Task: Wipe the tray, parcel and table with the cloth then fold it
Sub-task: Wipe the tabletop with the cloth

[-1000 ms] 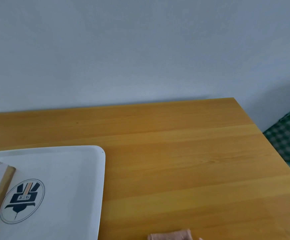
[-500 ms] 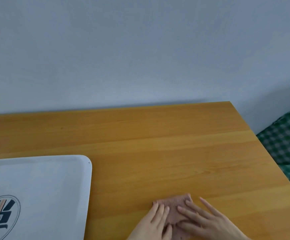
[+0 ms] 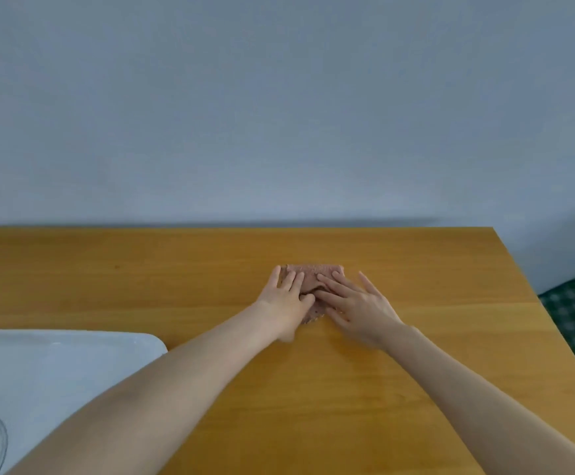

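My left hand point(image 3: 284, 298) and right hand point(image 3: 354, 303): fingers spread flat, pressing pink cloth point(image 3: 313, 277) on wooden table point(image 3: 416, 389) | white tray point(image 3: 56, 365) at 8 o'clock, well apart.

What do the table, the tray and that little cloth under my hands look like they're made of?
Table: wood or wood veneer, smooth satin finish; lengthwise grain and plank seams show.
Tray: likely plastic or melamine, white and slightly glossy, with a rounded moulded corner.
Cloth: soft pinkish-brown fabric, perhaps microfibre or terry; its surface looks nubby and matte.
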Tool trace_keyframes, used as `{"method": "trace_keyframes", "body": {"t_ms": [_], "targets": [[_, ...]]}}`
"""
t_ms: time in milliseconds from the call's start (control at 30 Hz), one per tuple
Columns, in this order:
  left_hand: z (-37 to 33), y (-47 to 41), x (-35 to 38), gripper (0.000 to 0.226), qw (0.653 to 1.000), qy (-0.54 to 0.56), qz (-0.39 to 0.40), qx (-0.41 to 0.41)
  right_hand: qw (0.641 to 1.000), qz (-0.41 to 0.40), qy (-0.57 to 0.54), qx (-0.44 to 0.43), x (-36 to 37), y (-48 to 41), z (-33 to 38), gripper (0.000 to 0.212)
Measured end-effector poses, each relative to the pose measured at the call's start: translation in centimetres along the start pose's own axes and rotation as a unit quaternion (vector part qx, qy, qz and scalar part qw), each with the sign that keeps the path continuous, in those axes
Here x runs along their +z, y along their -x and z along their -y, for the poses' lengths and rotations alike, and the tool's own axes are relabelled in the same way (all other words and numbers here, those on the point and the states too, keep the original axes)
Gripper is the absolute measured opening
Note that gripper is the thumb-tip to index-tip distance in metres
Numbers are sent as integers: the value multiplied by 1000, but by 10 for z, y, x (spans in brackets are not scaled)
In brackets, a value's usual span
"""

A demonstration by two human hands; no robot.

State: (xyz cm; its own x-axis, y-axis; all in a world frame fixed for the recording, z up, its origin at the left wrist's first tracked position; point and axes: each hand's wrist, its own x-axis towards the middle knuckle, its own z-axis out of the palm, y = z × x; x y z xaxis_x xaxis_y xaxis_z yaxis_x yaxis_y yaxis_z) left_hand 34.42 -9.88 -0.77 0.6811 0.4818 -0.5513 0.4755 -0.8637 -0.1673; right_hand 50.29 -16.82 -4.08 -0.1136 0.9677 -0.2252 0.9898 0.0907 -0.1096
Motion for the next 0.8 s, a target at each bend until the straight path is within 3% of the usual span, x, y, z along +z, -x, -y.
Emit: {"method": "trace_keyframes", "body": {"t_ms": [167, 467, 800], "targets": [[35, -29, -15, 74, 999, 22, 24, -28, 999, 30, -20, 23, -13, -42, -10, 45], [68, -58, -23, 70, 998, 43, 15, -48, 997, 73, -20, 15, -35, -95, -19, 43], [71, -57, -20, 70, 998, 54, -5, -23, 999, 14, -28, -31, -26, -84, -46, 46]]}}
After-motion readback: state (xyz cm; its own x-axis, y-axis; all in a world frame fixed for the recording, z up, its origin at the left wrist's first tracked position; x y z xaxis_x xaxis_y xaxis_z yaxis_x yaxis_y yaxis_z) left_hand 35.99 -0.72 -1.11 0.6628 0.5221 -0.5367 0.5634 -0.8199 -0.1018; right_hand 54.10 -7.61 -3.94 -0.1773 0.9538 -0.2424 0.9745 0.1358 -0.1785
